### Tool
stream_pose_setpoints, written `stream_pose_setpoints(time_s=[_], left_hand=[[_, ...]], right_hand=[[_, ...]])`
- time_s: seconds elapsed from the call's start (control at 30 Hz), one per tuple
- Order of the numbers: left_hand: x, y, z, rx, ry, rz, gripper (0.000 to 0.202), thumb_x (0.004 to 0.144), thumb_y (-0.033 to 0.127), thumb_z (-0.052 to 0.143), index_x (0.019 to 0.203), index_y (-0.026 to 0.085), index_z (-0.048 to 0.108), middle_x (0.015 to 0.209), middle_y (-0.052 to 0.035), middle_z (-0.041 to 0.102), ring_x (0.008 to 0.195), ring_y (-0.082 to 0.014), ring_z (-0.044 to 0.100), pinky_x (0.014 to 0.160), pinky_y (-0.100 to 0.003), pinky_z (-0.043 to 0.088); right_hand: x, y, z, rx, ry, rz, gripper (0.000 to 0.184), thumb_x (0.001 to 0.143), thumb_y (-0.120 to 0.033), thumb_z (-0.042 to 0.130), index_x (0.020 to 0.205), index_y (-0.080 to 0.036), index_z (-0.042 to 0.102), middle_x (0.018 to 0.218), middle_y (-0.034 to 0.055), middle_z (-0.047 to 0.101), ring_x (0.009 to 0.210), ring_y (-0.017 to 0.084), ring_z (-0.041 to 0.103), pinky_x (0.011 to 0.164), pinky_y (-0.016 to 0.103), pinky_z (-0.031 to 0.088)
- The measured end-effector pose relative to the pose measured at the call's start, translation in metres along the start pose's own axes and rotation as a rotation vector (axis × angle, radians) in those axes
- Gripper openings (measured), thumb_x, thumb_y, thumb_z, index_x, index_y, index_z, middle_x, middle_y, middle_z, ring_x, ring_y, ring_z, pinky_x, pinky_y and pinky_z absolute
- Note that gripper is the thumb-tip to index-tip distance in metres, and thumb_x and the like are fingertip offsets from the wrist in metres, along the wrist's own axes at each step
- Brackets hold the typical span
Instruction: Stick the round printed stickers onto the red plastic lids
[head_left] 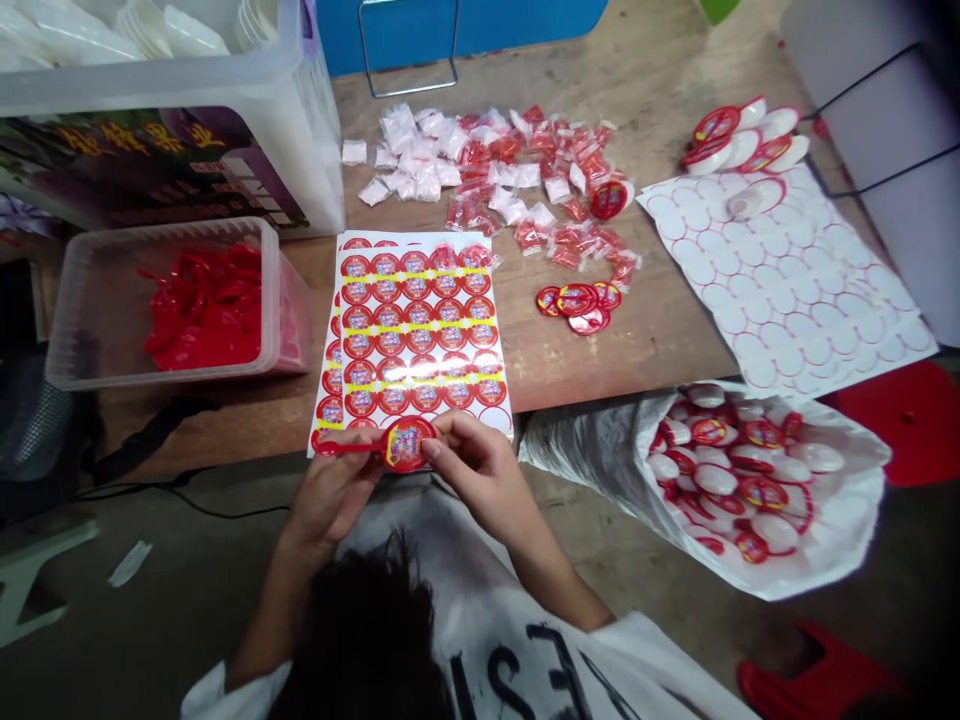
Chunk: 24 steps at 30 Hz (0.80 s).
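1. Red long-stemmed plastic disc with a round printed label (pixel 409 444), and there it is, held just above the front edge of the desk (pixel 660 330), its stem pointing left across the bottom of the sticker sheets.
2. Both hands are gripping it: the left hand (pixel 334 490) is curled closed beneath the stem end, while the right hand (pixel 480 470) pinches the disc's right edge.
3. Just ahead of them, glossy stacked sheets of round red stickers with yellow strips (pixel 412 330) lie on the desk.
4. Over to the left, a clear plastic tub (pixel 82 320) is packed with tangled red plastic strips (pixel 206 305).
5. Farther up, small white sachets (pixel 416 165) and red sachets (pixel 555 240) are spread loosely, with a cluster of red labelled discs (pixel 577 308) just below.
6. On the right, there's a white backing sheet printed with red rings (pixel 795 290), and nearer the person, a white plastic bag (pixel 592 440) is heaped with white round pieces bearing red labels (pixel 757 480).
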<state>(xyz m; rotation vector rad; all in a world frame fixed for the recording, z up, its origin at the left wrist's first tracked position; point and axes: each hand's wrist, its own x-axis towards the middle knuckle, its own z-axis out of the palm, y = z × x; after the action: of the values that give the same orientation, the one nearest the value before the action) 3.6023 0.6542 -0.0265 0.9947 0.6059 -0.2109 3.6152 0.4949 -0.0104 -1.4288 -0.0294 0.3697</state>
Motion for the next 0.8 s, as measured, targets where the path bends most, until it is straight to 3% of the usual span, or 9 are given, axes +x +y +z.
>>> stream_pose_setpoints(time_s=[0.13, 0.23, 0.43, 0.8], left_hand=[[-0.001, 0.001, 0.000, 0.030, -0.183, -0.016, 0.035, 0.048, 0.047, 0.088, 0.069, 0.022, 0.076, 0.069, -0.0046, 0.071, 0.066, -0.0198, 0.067, 0.068, -0.033, 0.059], [-0.002, 0.005, 0.001, 0.123, -0.267, 0.076, 0.036, 0.054, 0.051, 0.084, 0.070, 0.019, 0.076, 0.066, -0.0062, 0.070, 0.065, -0.0207, 0.067, 0.068, -0.033, 0.058], [-0.002, 0.004, -0.002, 0.370, -0.067, 0.378, 0.014, 0.066, 0.030, 0.081, 0.076, 0.021, 0.076, 0.072, -0.0028, 0.072, 0.061, -0.0106, 0.065, 0.058, -0.016, 0.052], [-0.003, -0.008, 0.009, 0.396, -0.111, 0.498, 0.014, 0.079, 0.030, 0.071, 0.080, 0.017, 0.067, 0.067, -0.0005, 0.065, 0.059, -0.0080, 0.059, 0.055, -0.014, 0.047]], right_hand=[[0.000, -0.005, 0.001, -0.090, 0.011, -0.041, 0.018, 0.085, -0.031, 0.057, 0.072, -0.019, 0.052, 0.055, -0.0063, 0.042, 0.051, 0.008, 0.038, 0.047, 0.021, 0.029], [-0.002, -0.008, 0.001, -0.160, 0.013, -0.069, 0.017, 0.084, -0.028, 0.058, 0.072, -0.019, 0.051, 0.053, -0.0071, 0.043, 0.047, 0.007, 0.038, 0.045, 0.020, 0.028], [-0.005, -0.006, 0.000, -0.231, 0.039, -0.126, 0.016, 0.085, -0.023, 0.056, 0.072, -0.019, 0.049, 0.054, -0.0074, 0.042, 0.048, 0.006, 0.038, 0.045, 0.020, 0.028], [-0.009, -0.005, -0.007, -0.116, -0.040, -0.105, 0.017, 0.091, -0.031, 0.053, 0.080, -0.019, 0.055, 0.059, -0.0055, 0.048, 0.052, 0.008, 0.044, 0.050, 0.021, 0.035]])
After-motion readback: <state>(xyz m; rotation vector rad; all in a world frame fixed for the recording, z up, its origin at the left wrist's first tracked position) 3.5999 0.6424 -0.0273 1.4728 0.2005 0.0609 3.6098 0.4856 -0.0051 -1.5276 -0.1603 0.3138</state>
